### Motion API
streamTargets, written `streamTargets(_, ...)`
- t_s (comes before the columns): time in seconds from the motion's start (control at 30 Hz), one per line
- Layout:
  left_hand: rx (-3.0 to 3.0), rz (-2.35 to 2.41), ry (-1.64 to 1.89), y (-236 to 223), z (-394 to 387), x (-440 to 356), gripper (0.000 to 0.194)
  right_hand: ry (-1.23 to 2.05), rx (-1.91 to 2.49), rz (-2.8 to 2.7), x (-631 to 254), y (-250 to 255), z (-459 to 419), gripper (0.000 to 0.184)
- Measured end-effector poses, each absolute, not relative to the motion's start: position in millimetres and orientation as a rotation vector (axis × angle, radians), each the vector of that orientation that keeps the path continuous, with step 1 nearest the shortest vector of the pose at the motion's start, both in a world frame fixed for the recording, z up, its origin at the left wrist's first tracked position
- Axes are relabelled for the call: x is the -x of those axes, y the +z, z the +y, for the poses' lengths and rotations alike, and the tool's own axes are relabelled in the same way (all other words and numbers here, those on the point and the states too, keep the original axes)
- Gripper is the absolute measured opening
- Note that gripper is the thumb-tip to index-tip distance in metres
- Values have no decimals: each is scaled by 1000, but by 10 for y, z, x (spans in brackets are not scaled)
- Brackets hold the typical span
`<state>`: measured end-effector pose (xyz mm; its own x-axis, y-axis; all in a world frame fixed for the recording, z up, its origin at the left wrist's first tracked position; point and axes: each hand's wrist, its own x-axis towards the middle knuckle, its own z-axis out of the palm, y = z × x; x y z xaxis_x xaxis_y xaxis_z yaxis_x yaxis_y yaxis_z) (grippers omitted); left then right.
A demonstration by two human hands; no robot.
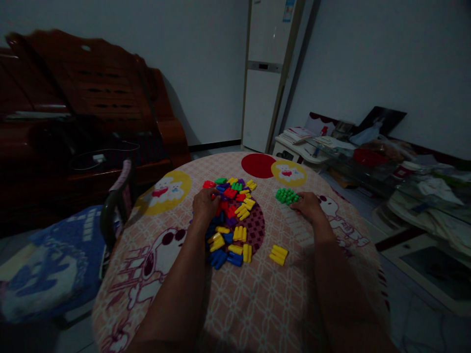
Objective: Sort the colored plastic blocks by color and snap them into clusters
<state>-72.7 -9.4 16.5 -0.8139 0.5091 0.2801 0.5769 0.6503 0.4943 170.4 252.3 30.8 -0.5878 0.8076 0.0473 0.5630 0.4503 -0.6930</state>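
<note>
A heap of plastic building blocks (230, 193) in red, yellow, blue, purple and green lies loose on the round table. My left hand (204, 205) reaches over the heap's left side, its fingers bent down among red and purple blocks. Whatever is between those fingertips is hidden. To the right of the heap, green blocks (286, 196) sit close together in a group. My right hand (309, 206) has thumb and fingers closed at the right end of this group, on a green block. Nearer me, a yellow block (278, 255) lies apart from the others.
A patterned cloth (257, 304) covers the table. At the left stands a chair (110, 215) with a blue cloth on its seat, and behind it a wooden sofa (95, 93). A cluttered glass-topped cabinet (346, 152) runs along the right. A tall white unit (265, 103) stands at the back.
</note>
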Motion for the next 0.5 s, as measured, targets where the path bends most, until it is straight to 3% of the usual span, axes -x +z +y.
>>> streamTargets(0.13,904,-2747,-894,157,-96,730,30,879,1178,-2334,-1662,305,2516,26)
streamTargets(0.33,863,-2719,-972,140,-115,742,33,1120,1155,-2200,-1684,199,2562,27)
streamTargets(0.5,804,-2728,-967,126,-162,796,40,932,1203,-2244,-1703,209,2657,57)
